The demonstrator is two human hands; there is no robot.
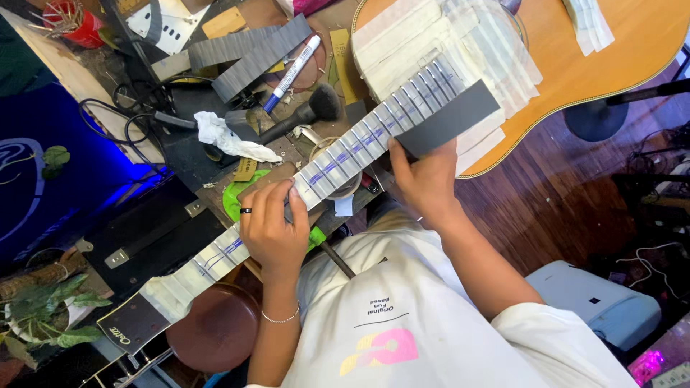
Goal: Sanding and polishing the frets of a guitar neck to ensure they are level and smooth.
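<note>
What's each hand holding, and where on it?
Left hand grips the taped guitar neck partway along, nearer the headstock. Right hand holds a dark grey sanding strip by its lower end, against the neck near the guitar body.

I see little free room on the worktop [194, 147]: a crumpled white cloth [231, 138], black brush [305, 113], marker pen [291, 73] and grey strips [251, 54] crowd the space above the taped guitar neck [345, 154]. Open floor [546, 194] lies right of the neck.
</note>
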